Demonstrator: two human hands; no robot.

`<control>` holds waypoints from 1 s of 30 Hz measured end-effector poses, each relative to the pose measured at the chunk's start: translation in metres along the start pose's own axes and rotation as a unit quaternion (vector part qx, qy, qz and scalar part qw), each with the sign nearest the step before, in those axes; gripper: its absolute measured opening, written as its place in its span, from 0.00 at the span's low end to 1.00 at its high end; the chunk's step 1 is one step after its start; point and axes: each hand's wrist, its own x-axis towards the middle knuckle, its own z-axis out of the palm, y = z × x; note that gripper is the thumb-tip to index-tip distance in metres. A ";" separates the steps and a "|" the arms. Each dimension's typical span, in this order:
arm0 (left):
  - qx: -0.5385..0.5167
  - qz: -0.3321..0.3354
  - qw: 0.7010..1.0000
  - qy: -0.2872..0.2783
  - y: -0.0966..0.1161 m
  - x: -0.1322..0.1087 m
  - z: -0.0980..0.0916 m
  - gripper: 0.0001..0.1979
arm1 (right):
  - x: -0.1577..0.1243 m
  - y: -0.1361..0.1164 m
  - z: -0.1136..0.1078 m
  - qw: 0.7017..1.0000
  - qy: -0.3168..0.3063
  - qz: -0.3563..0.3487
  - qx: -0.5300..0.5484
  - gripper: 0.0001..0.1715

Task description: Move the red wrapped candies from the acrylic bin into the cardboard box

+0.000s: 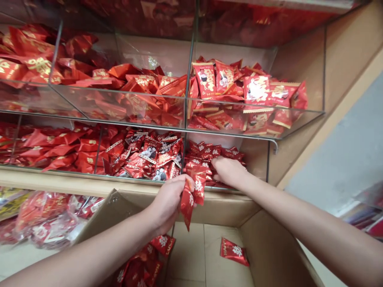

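My left hand (169, 201) is closed on a small bunch of red candy packets (191, 195), which hang over the open cardboard box (269, 247) below the shelf. My right hand (229, 170) reaches into the lower right glass bin (257, 157) and rests on its pile of red packets (206, 153); its fingers are curled into the pile and mostly hidden. Inside the box lie one loose red packet (234, 251) and a heap of more packets (143, 267) at its left side.
Glass-fronted bins in two rows hold red wrapped sweets: the upper right bin (254, 119), the upper middle bin (125, 105), the lower middle bin (143, 155). Clear bags of red sweets (48, 219) lie at lower left. A beige wall panel (335, 91) bounds the right.
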 end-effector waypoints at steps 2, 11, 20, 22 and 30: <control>0.005 -0.007 1.000 0.005 -0.002 0.001 -0.001 0.04 | 0.001 0.005 -0.002 0.999 -0.022 0.004 0.032 0.16; -0.002 -0.002 1.000 -0.001 -0.005 0.004 -0.002 0.03 | 0.006 0.008 -0.004 0.999 -0.018 -0.015 -0.022 0.11; -0.006 -0.011 1.000 0.000 -0.005 0.005 -0.004 0.05 | -0.003 0.010 -0.014 0.998 0.007 -0.030 -0.046 0.11; -0.005 -0.013 1.000 0.003 -0.005 0.005 -0.003 0.05 | -0.005 0.010 -0.017 0.999 0.000 -0.045 -0.024 0.10; -0.023 -0.007 1.000 0.007 -0.007 0.006 -0.005 0.06 | -0.001 0.017 -0.013 0.991 -0.039 -0.091 0.090 0.07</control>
